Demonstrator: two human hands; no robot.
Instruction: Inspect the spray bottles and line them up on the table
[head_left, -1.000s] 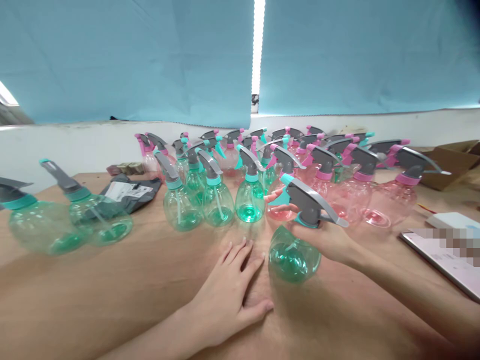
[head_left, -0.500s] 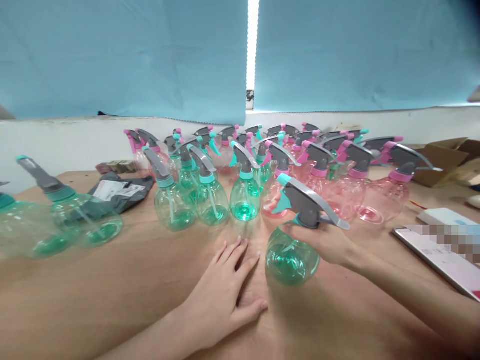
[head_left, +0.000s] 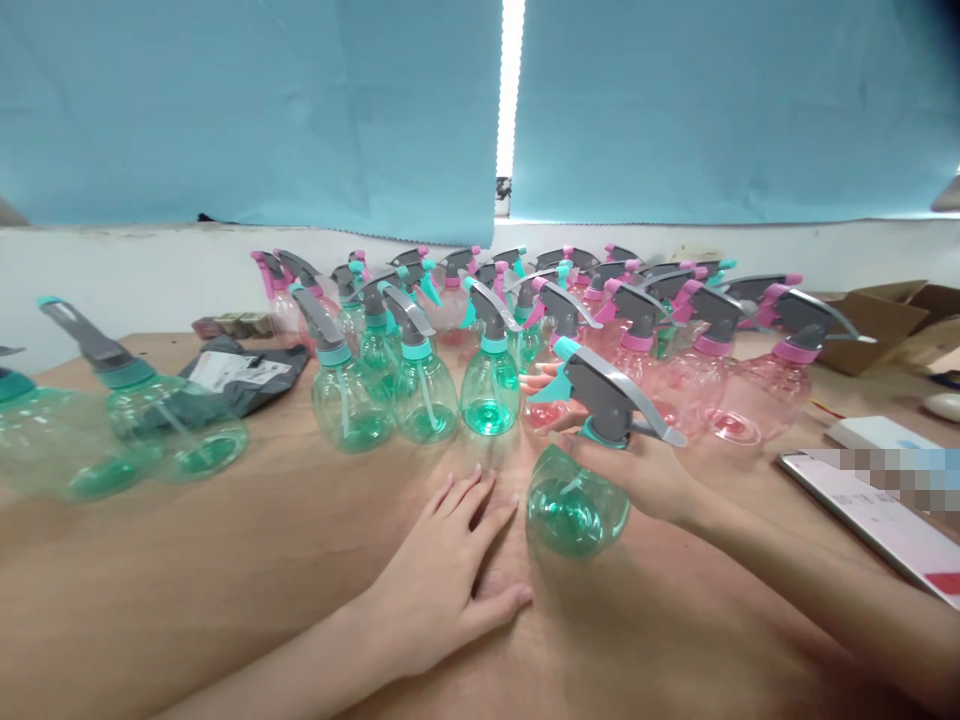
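My right hand is around the neck of a green spray bottle with a grey and turquoise trigger head. Its thumb lies along the near side of the neck, while the fingers reach out behind the trigger, partly hidden by the head. My left hand rests flat on the table to the left of this bottle, fingers spread and holding nothing. Just beyond my left fingertips stands another green spray bottle, with more green ones beside it. Pink spray bottles stand behind my right hand.
Several spray bottles crowd the back of the wooden table. Two green bottles stand at the left, near a dark plastic parcel. On the right are a phone, a white box and an open cardboard box.
The fingers of my right hand have straightened out behind the trigger. The bottle and my left hand keep nearly the same place; the whole view has shifted slightly.
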